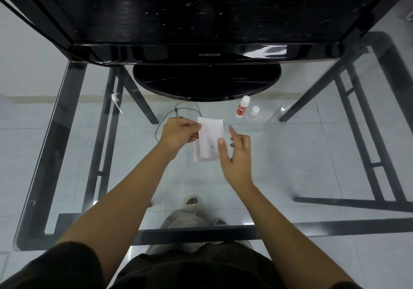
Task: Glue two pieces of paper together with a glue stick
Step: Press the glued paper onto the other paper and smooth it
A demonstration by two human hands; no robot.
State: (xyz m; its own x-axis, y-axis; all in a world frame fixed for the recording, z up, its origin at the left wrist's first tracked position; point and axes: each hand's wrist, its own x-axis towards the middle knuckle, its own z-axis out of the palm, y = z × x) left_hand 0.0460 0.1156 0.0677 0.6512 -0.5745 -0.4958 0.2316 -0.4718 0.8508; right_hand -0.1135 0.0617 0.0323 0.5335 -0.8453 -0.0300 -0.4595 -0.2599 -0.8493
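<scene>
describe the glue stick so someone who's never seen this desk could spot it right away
Start at the black monitor's round base on the glass desk. Just off its right front edge stands the glue stick, upright, beyond the paper held in the left hand. It is a white tube with a red label, taller than the small plain white cap standing beside it.

Left hand (pixel 178 133) pinches the white paper (pixel 210 138) at its nine o'clock edge, right hand (pixel 237 152) open at its four o'clock, glue stick (pixel 242 107) and cap (pixel 255 110) standing at one o'clock.
</scene>
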